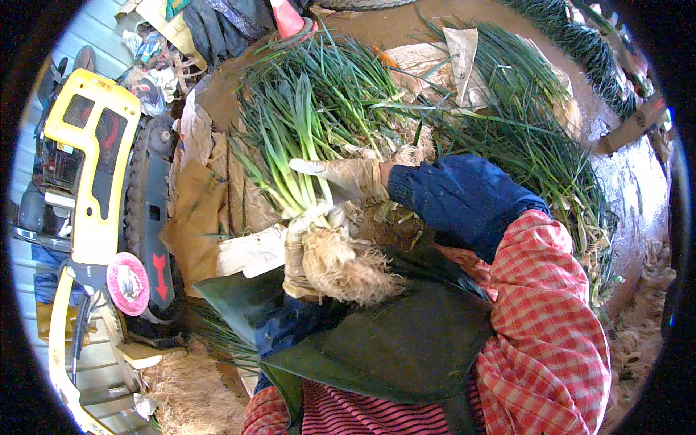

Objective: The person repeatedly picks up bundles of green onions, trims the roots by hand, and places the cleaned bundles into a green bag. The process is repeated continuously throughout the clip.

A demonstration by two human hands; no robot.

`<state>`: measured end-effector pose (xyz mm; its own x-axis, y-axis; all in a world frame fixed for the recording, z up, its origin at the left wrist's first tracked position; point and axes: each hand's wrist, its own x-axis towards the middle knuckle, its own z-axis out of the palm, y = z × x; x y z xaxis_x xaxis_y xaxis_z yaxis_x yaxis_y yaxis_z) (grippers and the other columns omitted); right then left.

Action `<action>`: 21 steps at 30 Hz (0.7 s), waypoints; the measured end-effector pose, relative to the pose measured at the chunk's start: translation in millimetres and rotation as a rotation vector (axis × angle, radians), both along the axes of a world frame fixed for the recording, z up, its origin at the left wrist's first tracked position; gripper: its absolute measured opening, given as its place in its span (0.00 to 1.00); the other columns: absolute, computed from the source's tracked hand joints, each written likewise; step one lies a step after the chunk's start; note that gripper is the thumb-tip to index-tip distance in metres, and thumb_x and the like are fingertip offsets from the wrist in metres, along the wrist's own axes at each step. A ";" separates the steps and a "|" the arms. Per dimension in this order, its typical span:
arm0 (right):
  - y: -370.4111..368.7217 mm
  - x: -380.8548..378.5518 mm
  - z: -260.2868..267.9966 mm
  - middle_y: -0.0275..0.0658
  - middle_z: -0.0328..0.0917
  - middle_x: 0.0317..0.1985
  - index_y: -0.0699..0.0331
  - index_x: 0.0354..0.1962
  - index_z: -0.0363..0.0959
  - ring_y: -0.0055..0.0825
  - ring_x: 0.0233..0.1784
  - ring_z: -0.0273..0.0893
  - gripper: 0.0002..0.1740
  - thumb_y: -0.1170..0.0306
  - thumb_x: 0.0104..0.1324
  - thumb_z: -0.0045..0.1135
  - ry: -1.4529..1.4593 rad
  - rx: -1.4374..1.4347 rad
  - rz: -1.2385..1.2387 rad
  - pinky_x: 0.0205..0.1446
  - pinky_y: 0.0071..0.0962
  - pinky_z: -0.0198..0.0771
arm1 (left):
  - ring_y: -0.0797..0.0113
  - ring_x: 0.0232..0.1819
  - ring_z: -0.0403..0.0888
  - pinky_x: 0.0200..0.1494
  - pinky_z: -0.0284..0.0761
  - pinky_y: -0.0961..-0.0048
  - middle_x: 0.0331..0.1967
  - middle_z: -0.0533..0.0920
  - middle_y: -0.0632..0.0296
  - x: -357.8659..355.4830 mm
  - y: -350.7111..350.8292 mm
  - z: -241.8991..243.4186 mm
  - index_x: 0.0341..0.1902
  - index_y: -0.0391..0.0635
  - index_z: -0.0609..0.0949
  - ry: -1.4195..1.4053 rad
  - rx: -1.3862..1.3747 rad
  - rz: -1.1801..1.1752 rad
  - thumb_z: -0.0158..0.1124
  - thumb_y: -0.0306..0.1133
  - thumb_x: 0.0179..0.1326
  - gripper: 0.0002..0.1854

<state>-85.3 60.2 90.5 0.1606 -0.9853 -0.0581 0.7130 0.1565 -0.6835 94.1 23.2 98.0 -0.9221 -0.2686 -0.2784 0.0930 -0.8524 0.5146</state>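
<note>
In my left hand (pixel 298 253), which wears a pale, soiled glove, is a bunch of green onions (pixel 296 187), gripped at the white stems just above the roots. Its fibrous, tan roots (pixel 348 266) hang towards me over a dark green apron (pixel 380 337). My right hand (pixel 353 176), in a similar glove, lies against the stems above the left hand, the thumb or a finger stretched across them; its underside is hidden, so its hold cannot be told. Just beyond lies a large heap of green onions (pixel 337 87), leaves pointing away.
More green onions (pixel 516 81) lie at the upper right. At the left stands a yellow tracked machine (pixel 100 217) with a black rubber track (pixel 149 206). A traffic cone (pixel 288 19) stands at the top. Brown sheets (pixel 198 217) lie by the track. A root pile (pixel 185 391) is at lower left.
</note>
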 end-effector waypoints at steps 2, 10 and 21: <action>-7.7 5.8 20.7 0.40 0.83 0.41 0.63 0.45 0.76 0.28 0.39 0.82 0.30 0.43 0.67 0.50 0.039 -0.041 -0.100 0.47 0.30 0.77 | 0.61 0.34 0.78 0.37 0.79 0.67 0.35 0.79 0.57 -8.4 -6.6 28.6 0.48 0.39 0.75 0.101 0.004 -0.176 0.60 0.44 0.58 0.22; 18.2 -12.3 70.3 0.54 0.73 0.55 0.67 0.59 0.63 0.44 0.53 0.77 0.34 0.47 0.68 0.48 -0.254 -0.329 -0.207 0.53 0.41 0.77 | 0.66 0.44 0.78 0.48 0.75 0.71 0.43 0.80 0.58 -26.4 -5.1 86.5 0.54 0.39 0.74 0.002 -0.590 -0.286 0.61 0.34 0.59 0.20; 53.6 -47.2 96.0 0.39 0.74 0.52 0.69 0.64 0.56 0.30 0.50 0.76 0.40 0.46 0.67 0.50 -0.150 -0.409 -0.502 0.49 0.28 0.77 | 0.64 0.38 0.81 0.45 0.79 0.68 0.39 0.82 0.56 -75.1 2.5 78.6 0.50 0.36 0.78 0.180 -0.125 -0.464 0.59 0.35 0.63 0.17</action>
